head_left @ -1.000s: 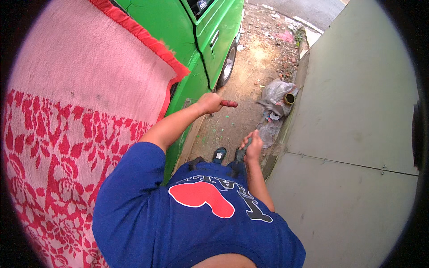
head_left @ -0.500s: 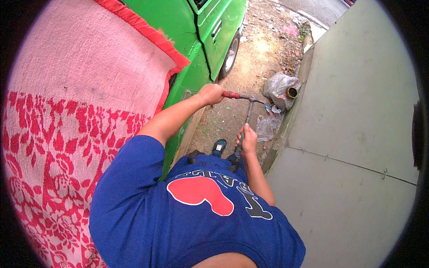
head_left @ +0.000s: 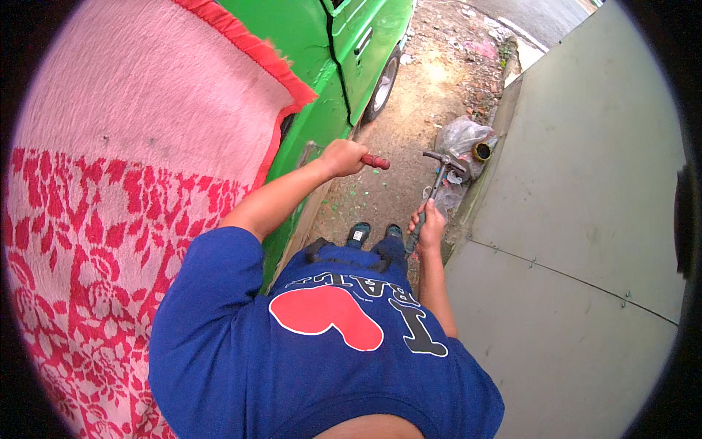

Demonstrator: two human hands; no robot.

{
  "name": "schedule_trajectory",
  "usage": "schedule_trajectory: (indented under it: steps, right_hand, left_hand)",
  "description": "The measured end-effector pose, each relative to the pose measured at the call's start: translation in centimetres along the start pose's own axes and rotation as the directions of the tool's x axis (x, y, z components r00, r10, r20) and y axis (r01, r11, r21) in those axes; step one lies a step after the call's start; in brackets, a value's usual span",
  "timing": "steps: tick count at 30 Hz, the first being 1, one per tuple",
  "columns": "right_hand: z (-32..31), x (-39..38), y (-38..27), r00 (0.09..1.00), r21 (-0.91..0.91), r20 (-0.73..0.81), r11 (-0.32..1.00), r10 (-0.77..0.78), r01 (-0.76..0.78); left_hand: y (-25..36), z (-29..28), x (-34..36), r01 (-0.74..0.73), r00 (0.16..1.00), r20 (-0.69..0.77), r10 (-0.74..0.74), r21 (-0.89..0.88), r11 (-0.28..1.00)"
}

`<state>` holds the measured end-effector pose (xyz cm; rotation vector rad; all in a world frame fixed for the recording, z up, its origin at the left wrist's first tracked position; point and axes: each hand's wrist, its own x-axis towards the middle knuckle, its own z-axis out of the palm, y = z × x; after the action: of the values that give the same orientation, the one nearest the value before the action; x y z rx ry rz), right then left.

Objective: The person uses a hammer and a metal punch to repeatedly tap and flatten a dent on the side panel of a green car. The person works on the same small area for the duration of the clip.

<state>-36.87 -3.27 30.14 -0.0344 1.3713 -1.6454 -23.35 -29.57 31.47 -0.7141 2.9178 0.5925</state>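
Observation:
My left hand (head_left: 343, 158) is closed around a red-handled tool (head_left: 376, 162), held beside the lower body of a green vehicle (head_left: 311, 121). Only the handle's end sticks out of the fist, pointing right. The rest of that tool is hidden, so I cannot tell whether it is a chisel or a screwdriver. A hammer (head_left: 439, 180) is gripped by its dark handle in my right hand (head_left: 431, 225). Its metal head is raised to the right of the red handle, apart from it.
A pink and red floral blanket (head_left: 168, 110) drapes over the vehicle on the left. Grey panels (head_left: 570, 197) form a wall at right. A plastic bag (head_left: 462, 134) and an open can (head_left: 480, 151) lie by its foot. Green flecks and rubble dot the ground (head_left: 398, 132).
The hammer's head has swung right, away from the red handle it met before. My right hand has shifted right with it. My left hand stays nearly in place.

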Motion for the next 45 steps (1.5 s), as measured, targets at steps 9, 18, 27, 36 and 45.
schedule_trajectory:
  steps: [9,18,27,36,45]
  right_hand:
    - [-1.1,1.9,-3.4,0.99,-0.104,0.125,0.993,0.07,-0.057]
    - [-3.0,4.0,-4.8,0.962,-0.187,0.212,0.974,0.169,-0.13]
    - [-3.2,5.4,-5.9,0.956,-0.247,0.207,0.956,0.209,-0.156]
    - [-3.0,5.3,-5.4,0.95,-0.251,0.21,0.951,0.233,-0.178]
    - [0.0,2.6,-4.5,0.997,0.211,0.043,0.976,-0.059,0.049]
  left_hand:
    - [-0.3,-0.6,-0.3,-0.076,0.972,-0.224,0.073,-0.007,0.997]
    - [0.5,-1.1,0.7,0.05,0.985,-0.167,-0.049,0.002,0.999]
    - [0.9,-1.1,1.3,0.091,0.987,-0.134,-0.089,0.009,0.996]
    - [1.1,-1.6,1.9,0.129,0.991,-0.035,-0.127,0.035,0.991]
    - [0.9,-1.2,2.8,0.187,0.982,0.008,-0.188,0.032,0.982]
